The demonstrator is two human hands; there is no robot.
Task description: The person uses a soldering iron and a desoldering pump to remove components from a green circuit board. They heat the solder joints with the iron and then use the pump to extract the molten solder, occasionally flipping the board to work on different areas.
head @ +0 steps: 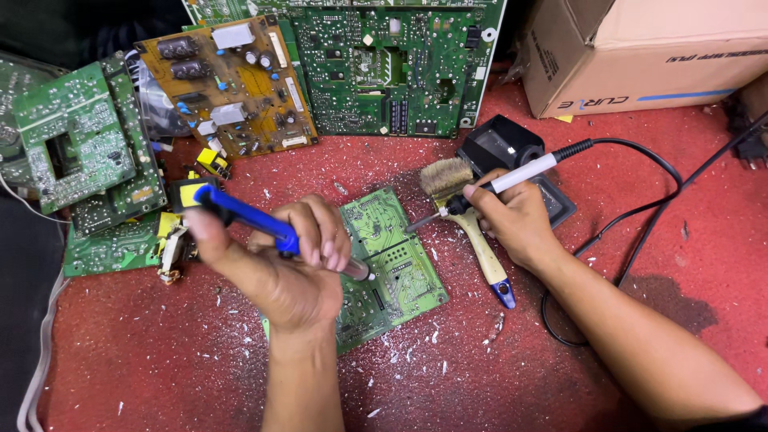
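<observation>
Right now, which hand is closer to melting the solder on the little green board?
The right hand. It grips the soldering iron with the tip reaching the edge of the green circuit board. The left hand holds the blue desoldering pump, which probably only sucks solder.

Before us a circuit board lies flat on the worktop, with a brush just to its right. Behind it more boards are piled, and a cardboard box sits far right.
</observation>
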